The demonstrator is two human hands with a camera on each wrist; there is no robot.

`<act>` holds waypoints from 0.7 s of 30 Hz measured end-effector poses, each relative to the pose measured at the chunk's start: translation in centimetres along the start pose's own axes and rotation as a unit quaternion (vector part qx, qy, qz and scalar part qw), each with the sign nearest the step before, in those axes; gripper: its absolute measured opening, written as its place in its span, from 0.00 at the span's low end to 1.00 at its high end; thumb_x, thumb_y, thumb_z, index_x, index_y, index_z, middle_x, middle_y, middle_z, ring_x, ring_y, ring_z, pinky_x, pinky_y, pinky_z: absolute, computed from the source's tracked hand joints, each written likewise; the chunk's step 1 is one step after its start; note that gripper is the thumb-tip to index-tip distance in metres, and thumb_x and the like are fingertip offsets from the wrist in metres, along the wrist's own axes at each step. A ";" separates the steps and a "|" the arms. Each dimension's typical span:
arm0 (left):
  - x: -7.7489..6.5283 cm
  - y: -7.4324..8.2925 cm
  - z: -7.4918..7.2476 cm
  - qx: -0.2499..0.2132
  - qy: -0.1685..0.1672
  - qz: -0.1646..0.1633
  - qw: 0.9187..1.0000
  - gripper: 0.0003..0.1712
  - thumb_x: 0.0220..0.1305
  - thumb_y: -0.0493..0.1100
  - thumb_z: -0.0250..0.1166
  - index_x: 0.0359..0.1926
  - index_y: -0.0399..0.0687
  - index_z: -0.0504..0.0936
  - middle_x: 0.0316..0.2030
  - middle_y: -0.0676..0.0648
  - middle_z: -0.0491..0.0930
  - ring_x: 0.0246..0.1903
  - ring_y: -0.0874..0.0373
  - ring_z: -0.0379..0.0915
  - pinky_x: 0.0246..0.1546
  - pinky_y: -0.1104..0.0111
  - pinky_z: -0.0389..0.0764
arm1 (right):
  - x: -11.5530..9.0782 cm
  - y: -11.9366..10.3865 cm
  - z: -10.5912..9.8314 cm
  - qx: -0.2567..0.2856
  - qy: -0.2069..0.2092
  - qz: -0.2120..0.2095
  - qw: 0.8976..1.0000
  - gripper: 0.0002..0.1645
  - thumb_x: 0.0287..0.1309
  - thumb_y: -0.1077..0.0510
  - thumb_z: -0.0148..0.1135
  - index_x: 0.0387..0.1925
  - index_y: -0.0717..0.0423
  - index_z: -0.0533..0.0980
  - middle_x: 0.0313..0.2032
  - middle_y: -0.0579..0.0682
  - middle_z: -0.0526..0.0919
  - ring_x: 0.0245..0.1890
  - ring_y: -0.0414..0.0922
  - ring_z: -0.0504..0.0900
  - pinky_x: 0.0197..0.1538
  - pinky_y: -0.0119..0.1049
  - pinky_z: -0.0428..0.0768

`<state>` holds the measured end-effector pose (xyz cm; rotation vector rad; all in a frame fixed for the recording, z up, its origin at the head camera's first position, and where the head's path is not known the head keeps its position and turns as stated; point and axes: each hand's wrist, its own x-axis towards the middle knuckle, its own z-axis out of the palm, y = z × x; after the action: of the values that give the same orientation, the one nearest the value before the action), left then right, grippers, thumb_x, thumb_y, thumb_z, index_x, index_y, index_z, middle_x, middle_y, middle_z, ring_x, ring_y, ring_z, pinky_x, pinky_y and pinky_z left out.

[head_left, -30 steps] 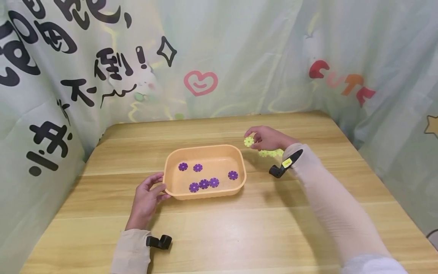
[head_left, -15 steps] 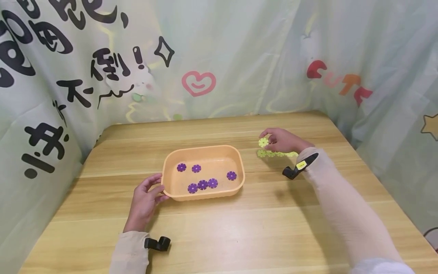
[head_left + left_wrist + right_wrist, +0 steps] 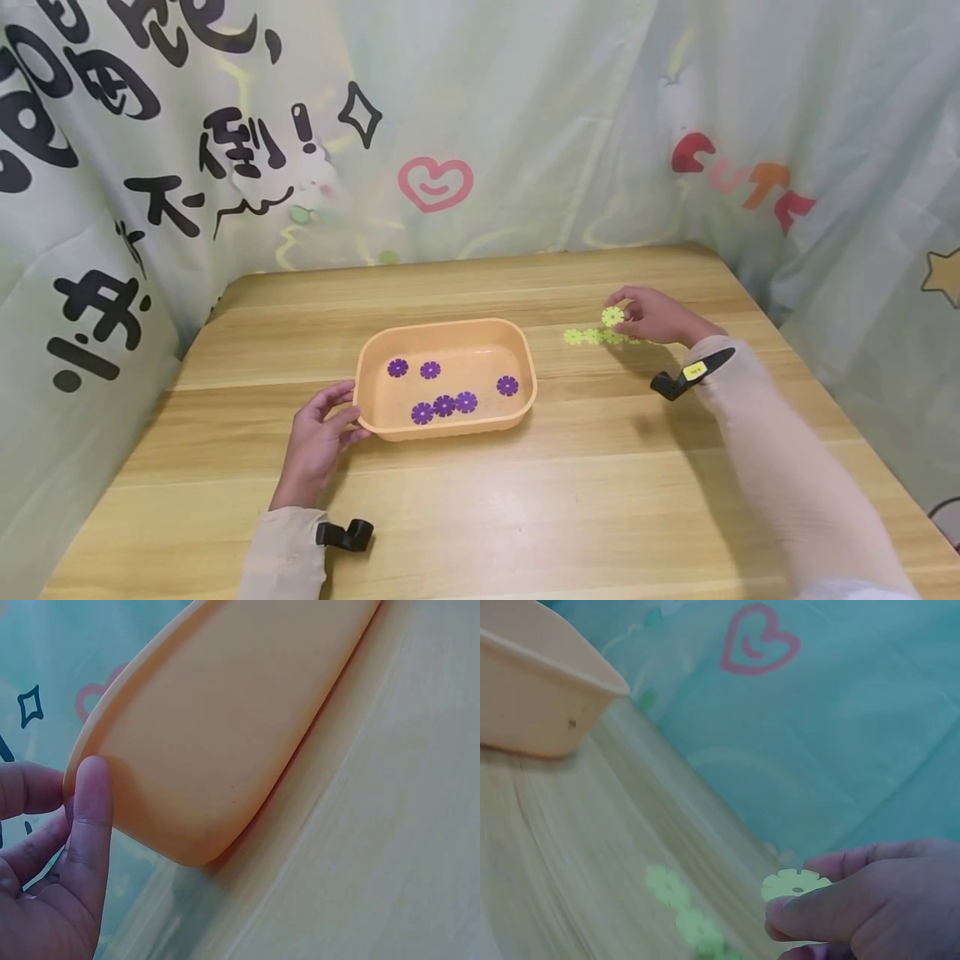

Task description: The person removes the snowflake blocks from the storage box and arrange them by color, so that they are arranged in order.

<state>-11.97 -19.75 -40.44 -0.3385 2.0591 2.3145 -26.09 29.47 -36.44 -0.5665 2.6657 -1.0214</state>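
An orange plastic basin [image 3: 450, 328] stands on the wooden table, with several purple snowflake discs [image 3: 444, 405] lying inside it. My left hand [image 3: 318, 442] grips the basin's left end, and in the left wrist view the thumb [image 3: 91, 802] presses its outer wall near the rim. To the right of the basin, my right hand [image 3: 660, 317] pinches a yellow-green snowflake disc [image 3: 612, 316] between thumb and fingers. Below that hand, a row of yellow-green discs [image 3: 583, 337] lies on the table, its right end partly covered by the hand.
The wooden table [image 3: 480, 517] reaches back to a printed curtain [image 3: 525, 125], which also closes off both sides. A black camera mount [image 3: 347, 535] is strapped to the left wrist and another mount [image 3: 675, 383] to the right one.
My right hand has moved right, away from the basin and along the row, with the yellow-green disc still pinched. The left hand keeps its hold on the basin.
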 end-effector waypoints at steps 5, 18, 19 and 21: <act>0.0 -0.1 0.0 0.002 0.002 -0.001 1.000 0.24 0.66 0.26 0.56 0.63 0.32 0.66 0.50 0.42 0.65 0.31 0.59 0.75 0.32 0.71 0.86 | -1.1 1.5 -0.4 0.008 0.010 0.023 1.000 0.21 0.60 0.67 0.63 0.54 0.65 0.69 0.27 0.52 0.72 0.25 0.51 0.78 0.20 0.32 0.75; 0.1 -0.2 -0.1 0.002 0.002 -0.004 1.000 0.24 0.66 0.26 0.55 0.63 0.32 0.67 0.51 0.41 0.65 0.33 0.57 0.75 0.32 0.71 0.86 | -3.3 4.4 -1.0 -0.027 0.043 0.052 0.997 0.23 0.58 0.66 0.65 0.54 0.67 0.70 0.31 0.55 0.76 0.32 0.46 0.76 0.27 0.32 0.78; 0.1 -0.2 -0.1 0.002 0.002 -0.002 1.000 0.24 0.66 0.26 0.55 0.63 0.32 0.67 0.51 0.41 0.65 0.33 0.57 0.75 0.32 0.71 0.86 | -3.4 4.6 -1.0 -0.025 0.043 0.056 0.997 0.24 0.59 0.66 0.64 0.55 0.67 0.69 0.30 0.55 0.76 0.31 0.46 0.76 0.27 0.32 0.77; 0.1 -0.2 -0.2 0.004 -0.001 0.002 1.000 0.24 0.66 0.26 0.55 0.63 0.32 0.67 0.51 0.40 0.65 0.33 0.57 0.75 0.33 0.71 0.86 | -3.6 5.0 -1.2 -0.020 0.046 0.063 0.997 0.24 0.59 0.66 0.64 0.55 0.67 0.69 0.28 0.54 0.76 0.28 0.44 0.75 0.25 0.31 0.76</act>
<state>-11.98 -19.91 -40.71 -0.3304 2.0700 2.3075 -24.64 35.15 -38.71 -0.3625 2.7662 -0.9835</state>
